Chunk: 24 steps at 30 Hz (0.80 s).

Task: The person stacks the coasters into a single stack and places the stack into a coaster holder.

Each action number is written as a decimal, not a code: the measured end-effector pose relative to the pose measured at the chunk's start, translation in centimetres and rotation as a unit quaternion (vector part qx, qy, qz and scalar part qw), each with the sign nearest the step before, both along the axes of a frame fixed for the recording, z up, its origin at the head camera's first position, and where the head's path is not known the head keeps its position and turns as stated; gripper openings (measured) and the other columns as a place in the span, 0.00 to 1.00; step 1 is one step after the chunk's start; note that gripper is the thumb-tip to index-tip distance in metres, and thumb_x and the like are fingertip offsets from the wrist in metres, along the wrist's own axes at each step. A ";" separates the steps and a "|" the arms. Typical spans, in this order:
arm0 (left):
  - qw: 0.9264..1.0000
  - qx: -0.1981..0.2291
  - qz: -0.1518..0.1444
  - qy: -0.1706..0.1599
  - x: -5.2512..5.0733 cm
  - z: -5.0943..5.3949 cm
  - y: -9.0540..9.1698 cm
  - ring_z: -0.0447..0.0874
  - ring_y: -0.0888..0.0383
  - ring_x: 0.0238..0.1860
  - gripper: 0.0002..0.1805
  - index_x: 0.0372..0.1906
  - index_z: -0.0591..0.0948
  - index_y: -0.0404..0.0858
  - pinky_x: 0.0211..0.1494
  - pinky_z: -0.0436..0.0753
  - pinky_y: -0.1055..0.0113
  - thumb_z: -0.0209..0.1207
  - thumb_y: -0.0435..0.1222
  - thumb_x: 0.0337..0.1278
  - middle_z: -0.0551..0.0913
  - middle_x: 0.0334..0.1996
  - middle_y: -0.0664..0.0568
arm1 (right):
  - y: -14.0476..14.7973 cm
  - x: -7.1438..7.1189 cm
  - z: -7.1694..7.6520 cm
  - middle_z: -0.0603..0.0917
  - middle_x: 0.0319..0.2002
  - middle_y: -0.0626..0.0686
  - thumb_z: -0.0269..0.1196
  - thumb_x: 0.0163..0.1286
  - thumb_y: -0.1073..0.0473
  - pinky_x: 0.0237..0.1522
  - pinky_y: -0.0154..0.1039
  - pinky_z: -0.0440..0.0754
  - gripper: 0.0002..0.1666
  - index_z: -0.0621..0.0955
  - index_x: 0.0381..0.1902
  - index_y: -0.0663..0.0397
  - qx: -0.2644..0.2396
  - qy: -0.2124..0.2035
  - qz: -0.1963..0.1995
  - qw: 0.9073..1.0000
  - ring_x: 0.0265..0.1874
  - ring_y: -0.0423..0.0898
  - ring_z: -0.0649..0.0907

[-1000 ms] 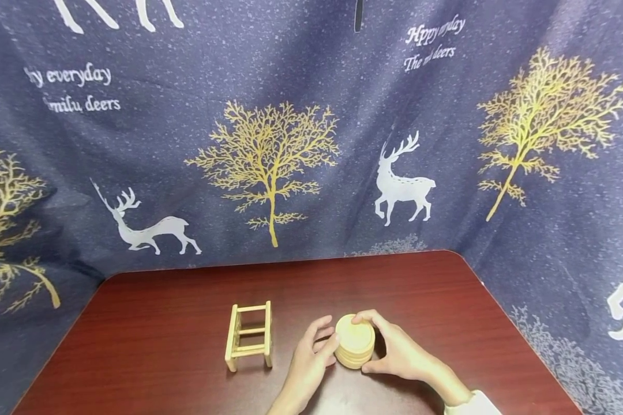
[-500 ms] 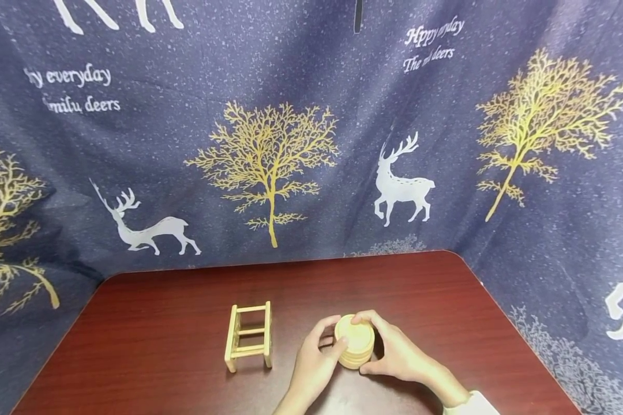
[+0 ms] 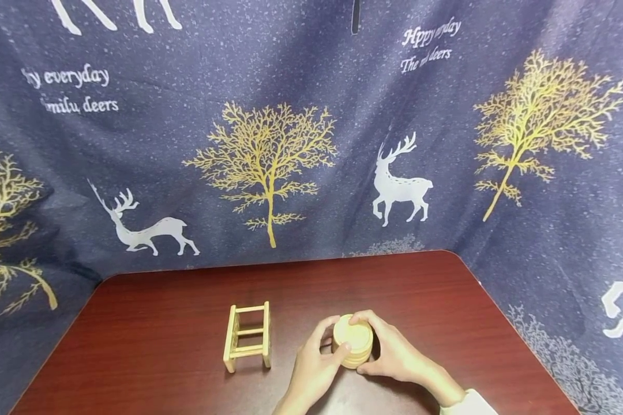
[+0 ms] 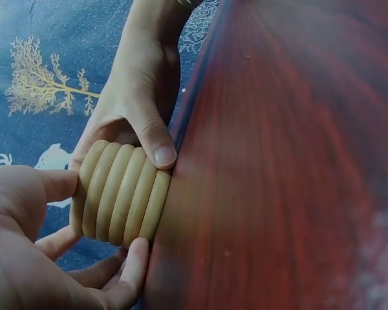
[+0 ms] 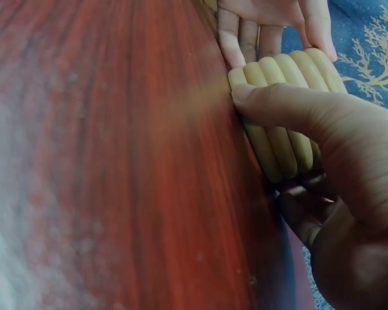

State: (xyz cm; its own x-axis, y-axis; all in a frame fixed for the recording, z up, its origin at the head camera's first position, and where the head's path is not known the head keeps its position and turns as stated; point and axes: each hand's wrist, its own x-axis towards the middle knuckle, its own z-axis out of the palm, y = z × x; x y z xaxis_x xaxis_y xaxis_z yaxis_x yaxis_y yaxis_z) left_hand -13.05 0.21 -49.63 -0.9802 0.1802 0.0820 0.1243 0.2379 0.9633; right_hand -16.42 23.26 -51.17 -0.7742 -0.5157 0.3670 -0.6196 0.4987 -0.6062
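A stack of several round pale-wood coasters [image 3: 355,339] stands on the table to the right of the middle. My left hand [image 3: 313,368] holds its left side, the thumb at the top coaster's edge and the fingers spread down the side. From the right, my right hand [image 3: 398,356] grips the stack, thumb low at the front and fingers behind. In the left wrist view the coasters [image 4: 119,194] lie flush, with the bottom one on the tabletop. The right wrist view shows the right thumb [image 5: 278,103] pressed along the stack's lower side.
A pale wooden rack [image 3: 248,335] with two side frames and crossbars stands left of the hands. The red-brown table [image 3: 161,334] ends at a dark blue cloth [image 3: 311,69] printed with deer and trees, hanging behind and at the sides.
My left hand has moved right and closed in on the stack, its thumb and fingers now against the coasters. The right hand keeps its hold. The rack has stayed put.
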 end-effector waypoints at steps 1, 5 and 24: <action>1.000 0.002 0.001 0.002 0.0 0.0 0.0 0.88 0.43 0.61 0.31 0.75 0.80 0.44 0.60 0.90 0.49 0.73 0.42 0.71 0.88 0.64 0.43 | 0.0 0.0 -0.1 0.85 0.63 0.44 0.91 0.43 0.64 0.62 0.43 0.84 0.58 0.74 0.69 0.40 -0.001 0.003 -0.001 1.000 0.59 0.42 0.85; 1.000 0.008 -0.002 -0.003 0.0 -0.1 -0.1 0.90 0.43 0.59 0.31 0.75 0.79 0.43 0.59 0.90 0.49 0.72 0.41 0.71 0.87 0.64 0.41 | -0.2 -0.1 -0.3 0.86 0.62 0.44 0.91 0.39 0.65 0.60 0.42 0.85 0.58 0.75 0.68 0.40 -0.014 0.014 0.000 1.000 0.57 0.41 0.86; 1.000 -0.004 -0.009 -0.017 0.1 0.3 -0.3 0.90 0.41 0.60 0.30 0.75 0.79 0.48 0.59 0.90 0.44 0.71 0.45 0.72 0.83 0.70 0.37 | 0.2 -0.1 -0.5 0.89 0.57 0.42 0.87 0.38 0.62 0.55 0.39 0.86 0.57 0.77 0.69 0.41 -0.044 0.035 0.017 0.998 0.51 0.39 0.87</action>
